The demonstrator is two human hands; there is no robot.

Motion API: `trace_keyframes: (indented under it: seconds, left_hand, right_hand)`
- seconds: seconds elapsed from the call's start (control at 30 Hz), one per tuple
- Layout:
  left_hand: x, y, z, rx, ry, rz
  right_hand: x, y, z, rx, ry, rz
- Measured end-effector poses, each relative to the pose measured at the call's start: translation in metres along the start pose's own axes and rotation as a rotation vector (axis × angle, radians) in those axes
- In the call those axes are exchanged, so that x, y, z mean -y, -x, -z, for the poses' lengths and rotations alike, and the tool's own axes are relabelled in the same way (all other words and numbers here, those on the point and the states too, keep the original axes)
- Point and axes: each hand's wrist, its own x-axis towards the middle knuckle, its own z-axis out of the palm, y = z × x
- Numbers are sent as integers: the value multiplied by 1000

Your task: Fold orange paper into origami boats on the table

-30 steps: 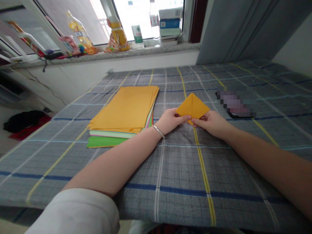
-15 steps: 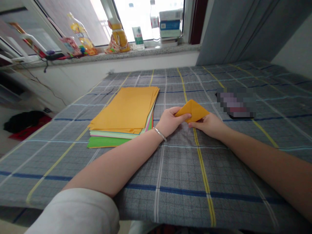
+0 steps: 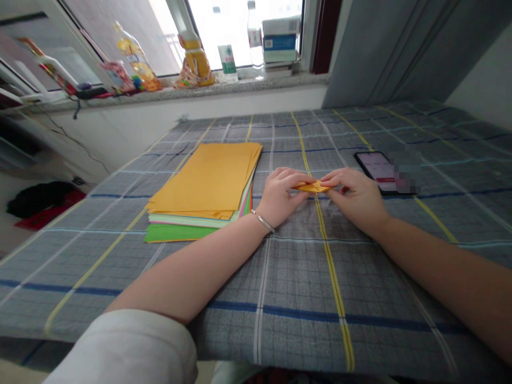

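Observation:
A small folded piece of orange-yellow paper [image 3: 313, 186] is held between my two hands, tilted nearly flat so that it looks like a thin strip. My left hand [image 3: 283, 191], with a silver bangle at the wrist, grips its left end with fingers above and thumb below. At the other end my right hand [image 3: 356, 196] pinches the paper with thumb and fingers. Parts of the paper are hidden behind the fingers. Left of my left hand lies a stack of coloured paper [image 3: 208, 178], orange-yellow sheets on top and green ones low down.
A grey plaid cloth [image 3: 224, 341] covers the surface. Beyond my right hand lies a phone [image 3: 376, 168], partly blurred out. On the windowsill [image 3: 240, 84] stand bottles, a green and white packet [image 3: 228, 61] and stacked boxes [image 3: 280, 42]. A grey curtain [image 3: 384, 48] hangs at the right.
The folded paper has turned from facing me as a broad triangle to nearly flat. My right hand has moved up, its fingers now over the paper's top; my left fingers have also come over it.

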Motion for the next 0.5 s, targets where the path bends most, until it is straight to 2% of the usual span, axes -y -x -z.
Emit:
trace_keyframes:
  seconds: [0.13,0.27,0.5]
  left_hand:
    - [-6,2,1,-39,-27,-81]
    - [-6,2,1,-20,-74,-32]
    - [-9,1,4,7,-37,-46]
  right_hand:
    - [0,-1,1,2,125,118]
    - [5,-1,2,29,159,246]
    - [4,-1,2,-8,127,207]
